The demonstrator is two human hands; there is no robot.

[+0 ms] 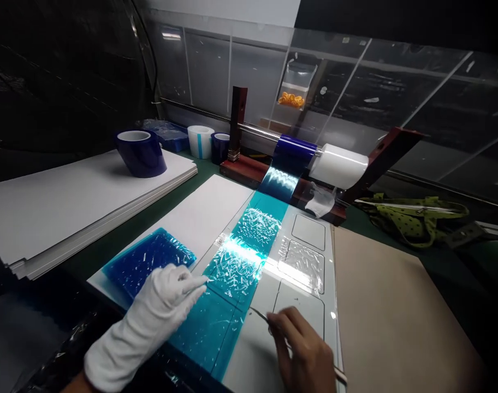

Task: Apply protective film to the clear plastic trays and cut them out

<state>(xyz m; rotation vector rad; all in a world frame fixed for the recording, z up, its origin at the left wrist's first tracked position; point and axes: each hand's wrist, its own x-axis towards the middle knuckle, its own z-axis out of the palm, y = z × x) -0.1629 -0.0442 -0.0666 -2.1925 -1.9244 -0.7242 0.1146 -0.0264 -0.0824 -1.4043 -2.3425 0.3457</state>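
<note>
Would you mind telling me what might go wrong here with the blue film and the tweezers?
The tweezers in the right hand have a sharp tip beside the blue film strip; a slip might scratch the panel. The gloved left hand rests on the film's edge, where its fingers could stick or drag the film askew.

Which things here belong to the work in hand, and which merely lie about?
In use: left hand, gloved, on blue film strip; right hand holding tweezers; white panel; film roll.
Lying about: spare tape rolls; stacked white sheets; green bag.
</note>
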